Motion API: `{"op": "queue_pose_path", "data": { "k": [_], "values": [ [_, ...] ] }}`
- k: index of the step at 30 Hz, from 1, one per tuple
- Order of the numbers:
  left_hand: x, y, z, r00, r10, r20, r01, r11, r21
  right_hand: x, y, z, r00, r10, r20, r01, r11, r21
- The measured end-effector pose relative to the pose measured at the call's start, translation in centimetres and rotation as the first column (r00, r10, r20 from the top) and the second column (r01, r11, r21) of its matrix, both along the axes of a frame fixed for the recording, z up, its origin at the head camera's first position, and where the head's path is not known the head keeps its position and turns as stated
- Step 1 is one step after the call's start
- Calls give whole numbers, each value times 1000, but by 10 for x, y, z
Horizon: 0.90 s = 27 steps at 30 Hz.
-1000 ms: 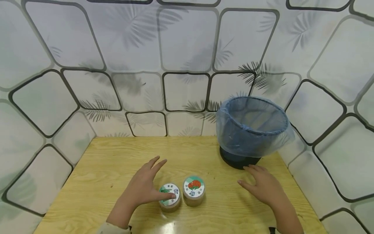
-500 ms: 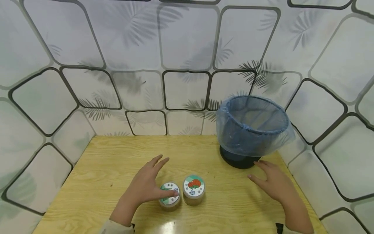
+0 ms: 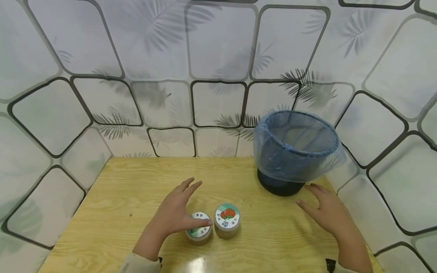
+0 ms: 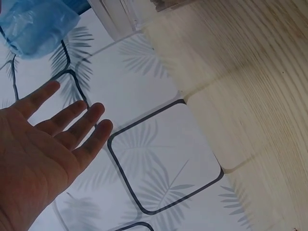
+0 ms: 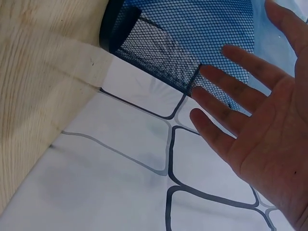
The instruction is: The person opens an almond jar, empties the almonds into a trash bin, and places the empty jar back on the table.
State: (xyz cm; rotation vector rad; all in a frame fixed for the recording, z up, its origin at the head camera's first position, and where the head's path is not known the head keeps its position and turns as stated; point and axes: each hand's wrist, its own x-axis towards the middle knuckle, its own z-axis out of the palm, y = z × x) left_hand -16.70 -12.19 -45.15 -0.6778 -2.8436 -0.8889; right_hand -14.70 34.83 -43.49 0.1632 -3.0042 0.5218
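Note:
My left hand [image 3: 170,216] hangs over the table with fingers spread and palm facing inward. Its thumb overlaps the lid of a short round jar [image 3: 199,239] with a green plant on its label. Just right of that stands a second jar [image 3: 228,223], its lid showing red tomatoes. The left wrist view has the fingers [image 4: 72,134] loosely extended and holding nothing. My right hand [image 3: 329,212] is held beside the base of a bin [image 3: 293,167], fingers apart. Its bare palm [image 5: 269,130] faces the mesh wall in the right wrist view.
The bin is dark mesh with a blue plastic bag [image 5: 269,53] folded over its rim, at the table's back right. Patterned panels [image 3: 218,106] enclose the wooden table [image 3: 136,189] behind and on both sides.
My right hand has moved right, away from the jars and along the bin's base. The left hand has shifted slightly right and up. Both jars and the bin stay in place.

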Motion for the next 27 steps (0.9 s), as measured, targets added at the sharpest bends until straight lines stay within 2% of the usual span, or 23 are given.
{"op": "queue_pose_path", "data": {
  "k": [4, 11, 16, 20, 24, 27],
  "values": [
    [-2, 4, 0, 1000, -2, -5, 2, 1000, -7, 1, 0, 3, 1000, -15, -6, 15, 1000, -12],
    [-2, 10, 4, 1000, -12, 22, 12, 1000, 0, 2, 2, 8, 998, -45, 36, 45, 999, -15],
    [-3, 17, 8, 999, -36, 30, 36, 999, 1, 2, 3, 11, 998, -55, 41, 56, 998, -27],
    [-4, 21, 7, 998, -52, 40, 52, 999, 5, 2, 6, 11, 997, -61, 43, 62, 998, -25],
    [-6, 24, 6, 996, -59, 62, 59, 998, 8, 3, 5, 13, 997, -80, 4, 81, 996, -36],
    [-7, 27, 6, 996, -62, 71, 61, 998, 13, 4, 3, 14, 992, -103, -76, 99, 994, -54]
  ]
}}
